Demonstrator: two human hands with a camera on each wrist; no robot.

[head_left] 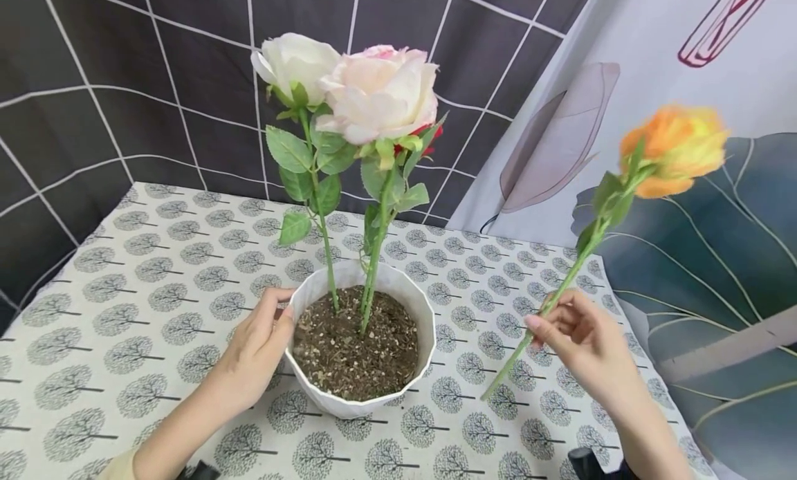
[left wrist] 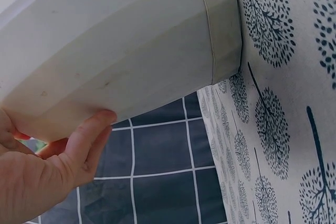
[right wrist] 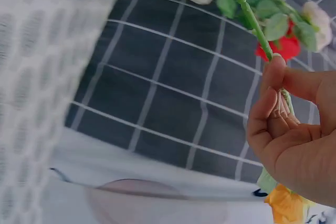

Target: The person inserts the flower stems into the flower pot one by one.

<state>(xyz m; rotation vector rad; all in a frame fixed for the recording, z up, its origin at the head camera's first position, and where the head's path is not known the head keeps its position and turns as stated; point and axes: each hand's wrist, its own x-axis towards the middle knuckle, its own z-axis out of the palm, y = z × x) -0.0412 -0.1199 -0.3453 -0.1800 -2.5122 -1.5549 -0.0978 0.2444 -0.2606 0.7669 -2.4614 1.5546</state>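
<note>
A white faceted flower pot (head_left: 361, 404) full of dark soil (head_left: 355, 355) stands on the table. My left hand (head_left: 258, 348) holds its left side at the rim; in the left wrist view, fingertips (left wrist: 107, 116) touch its outer wall. From the soil rise a white rose (head_left: 295, 65) and a pale pink rose (head_left: 382, 96). A red rose (head_left: 429, 137) is mostly hidden behind the pink one. To the pot's right, my right hand (head_left: 588, 342) pinches the green stem of an orange-yellow rose (head_left: 675, 151). Its bloom points up and right, and its bare stem end hangs above the tablecloth, apart from the pot.
A tree-patterned cloth (head_left: 168, 259) covers the table. Behind it hangs a dark curtain (head_left: 199, 65) with a white grid. A pale printed curtain (head_left: 548, 127) hangs at the right, close behind the orange-yellow bloom.
</note>
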